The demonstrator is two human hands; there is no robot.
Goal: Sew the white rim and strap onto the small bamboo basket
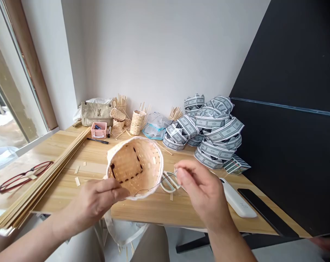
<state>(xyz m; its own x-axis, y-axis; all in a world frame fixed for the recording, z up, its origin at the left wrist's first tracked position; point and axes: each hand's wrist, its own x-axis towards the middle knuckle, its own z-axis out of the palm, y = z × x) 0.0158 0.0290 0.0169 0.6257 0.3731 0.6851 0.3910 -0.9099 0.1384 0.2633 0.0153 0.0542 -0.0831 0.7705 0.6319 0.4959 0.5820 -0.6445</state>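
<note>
So, left hand (95, 200) is pinched on the basket (129, 160) at its near-left rim; any fingers under the wall are hidden. Right hand (203, 193) has thumb and index closed on a dark thread (152, 188), other fingers curled. Basket is between the hands, up over the table (154, 210), mouth tipped toward the camera. Thread runs from right fingertips across the near rim into the mouth; inner end hard to make out, could be thin wire, can't tell. Table's front edge shows level with the wrists, so little room nearside. Scissors (169, 190) lie between basket and right hand: loops show, blades don't. Right of right hand, tight: white case (238, 200), then black bar (263, 209). Left of left hand: strips (47, 174) on a slant, glasses (23, 177) past them. More room between strips and basket, only scraps (77, 181) there. Farther, ahead of left hand: pink box (98, 134), bag (95, 114). Ahead of right hand: printed bands (216, 134) piled beside the black panel (285, 145).
</note>
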